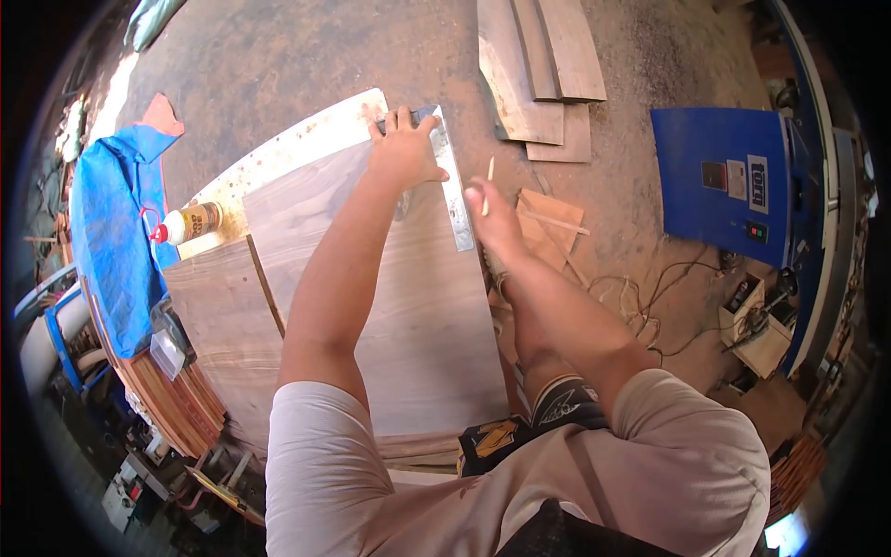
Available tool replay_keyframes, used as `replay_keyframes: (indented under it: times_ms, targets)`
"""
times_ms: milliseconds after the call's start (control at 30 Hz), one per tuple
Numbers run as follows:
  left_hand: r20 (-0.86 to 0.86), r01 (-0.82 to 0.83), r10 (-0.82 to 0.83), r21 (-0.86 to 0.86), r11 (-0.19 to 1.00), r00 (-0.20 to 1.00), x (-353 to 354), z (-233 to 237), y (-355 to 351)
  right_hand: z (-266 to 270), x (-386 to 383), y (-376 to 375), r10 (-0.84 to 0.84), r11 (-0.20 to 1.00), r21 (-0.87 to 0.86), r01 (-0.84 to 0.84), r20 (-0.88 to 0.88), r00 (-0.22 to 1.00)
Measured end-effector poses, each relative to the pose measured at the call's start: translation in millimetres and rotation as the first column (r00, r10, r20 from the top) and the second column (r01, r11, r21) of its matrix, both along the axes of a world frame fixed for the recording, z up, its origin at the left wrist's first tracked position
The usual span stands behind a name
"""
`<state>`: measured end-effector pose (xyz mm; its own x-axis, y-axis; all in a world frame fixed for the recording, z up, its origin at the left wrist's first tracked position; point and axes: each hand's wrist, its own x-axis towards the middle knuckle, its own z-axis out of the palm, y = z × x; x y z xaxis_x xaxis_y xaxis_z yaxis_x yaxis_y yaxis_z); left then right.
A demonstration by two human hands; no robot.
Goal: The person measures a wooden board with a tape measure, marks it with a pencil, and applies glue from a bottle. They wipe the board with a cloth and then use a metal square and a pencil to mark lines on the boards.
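Note:
My left hand point(406, 153) is at the far right corner of a wide wooden panel point(418, 316). Its fingers hook over the dark stock of a try square point(456, 213), and the thumb rests against the metal blade. That blade lies along the panel's right side, pointing back toward me. Just off the panel's right edge, my right hand point(498, 223) is closed around a pencil point(489, 181), held nearly upright and apart from the wood.
A glue bottle point(193, 224) lies on a pale stained board point(306, 139) beside a blue tarp point(116, 223). Loose planks point(548, 56) lie on the floor ahead. To the right stand a blue machine point(719, 176) and trailing cables point(654, 292). Another panel point(223, 316) adjoins on the left.

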<state>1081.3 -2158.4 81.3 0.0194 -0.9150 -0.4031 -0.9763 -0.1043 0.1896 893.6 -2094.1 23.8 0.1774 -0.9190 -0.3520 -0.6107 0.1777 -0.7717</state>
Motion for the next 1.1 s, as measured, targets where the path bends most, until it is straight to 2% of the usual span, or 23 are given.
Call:
replay_keyframes:
  times_ms: [33,100,133,200,400,700,833,867,900,967,1000,1033,1100]
  targets:
    - [0.012,-0.005,0.005,0.005,1.000,1.000,-1.2,1.5,0.2,5.8,-3.5,-5.3,0.001,1.000,0.001,-0.001,0.000,1.000]
    - [0.023,-0.007,0.006,0.013,1.000,1.000,-4.2,3.4,0.4,15.5,-9.3,-21.0,0.010,0.974,-0.222,0.040,0.218,0.976]
    - [0.029,-0.015,0.014,0.025,1.000,0.999,-4.9,3.5,-0.1,19.7,-8.4,-27.6,0.008,0.975,-0.220,0.042,0.218,0.976]
    - [0.036,-0.023,0.022,0.035,0.999,0.999,-5.8,4.1,-1.1,29.4,-4.0,-42.3,0.136,0.939,-0.344,-0.009,0.345,0.929]
    - [0.048,-0.053,0.049,0.079,0.995,0.998,-9.2,8.5,-3.2,39.2,12.9,-60.2,0.057,0.972,-0.231,0.049,0.431,0.901]
    - [0.043,-0.061,0.056,0.110,0.992,0.997,-8.5,2.8,-4.6,40.2,14.1,-63.0,0.089,0.960,-0.279,0.003,0.315,0.945]
    - [0.052,-0.064,0.058,0.127,0.990,0.997,-9.9,11.8,-3.3,39.7,15.6,-62.4,0.083,0.971,-0.240,0.002,0.345,0.935]
    - [0.070,-0.035,0.032,0.039,0.999,0.997,-2.6,-11.7,5.4,39.0,18.6,-56.1,0.023,0.985,-0.171,0.030,0.300,0.954]
    - [0.096,-0.015,0.011,0.037,0.999,0.995,0.1,-15.8,7.1,38.4,18.4,-53.0,0.017,0.982,-0.189,0.027,0.227,0.974]
    - [0.068,-0.044,0.038,0.084,0.996,0.997,-4.0,-9.7,3.6,25.2,17.6,-54.2,0.061,0.965,-0.260,0.030,0.335,0.940]
    - [0.064,-0.045,0.040,0.080,0.996,0.997,-6.5,-3.5,5.3,45.1,16.7,-54.2,0.057,0.982,-0.190,0.007,0.331,0.942]
    - [0.044,-0.085,0.080,0.105,0.991,0.996,-12.9,11.7,7.1,36.9,15.1,-56.6,0.126,0.966,-0.257,-0.041,0.325,0.937]
    - [0.042,-0.081,0.078,0.069,0.994,0.996,-15.3,9.4,13.0,50.3,11.9,-61.4,0.165,0.966,-0.239,-0.101,0.265,0.950]
